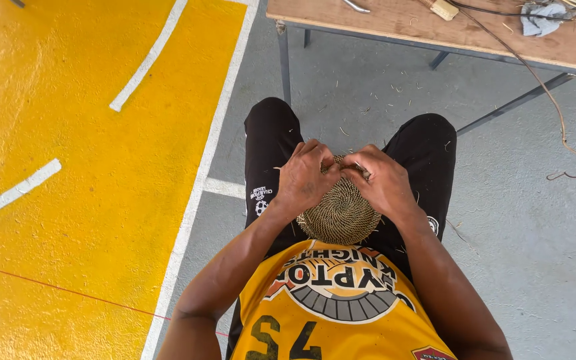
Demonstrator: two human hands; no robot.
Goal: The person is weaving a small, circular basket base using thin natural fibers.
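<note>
Wooden table (395, 27) on grey floor (521, 220).
A crumpled grey cloth (543, 17) lies near the far right corner; a cord (535, 77) trails over the front edge.

No packages, labels, signs or screens visible.

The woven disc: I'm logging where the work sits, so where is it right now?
In the head view, the round woven disc rests on the person's lap at centre frame, between the black-clad knees, with the left hand and right hand gripping its far edge.
</note>
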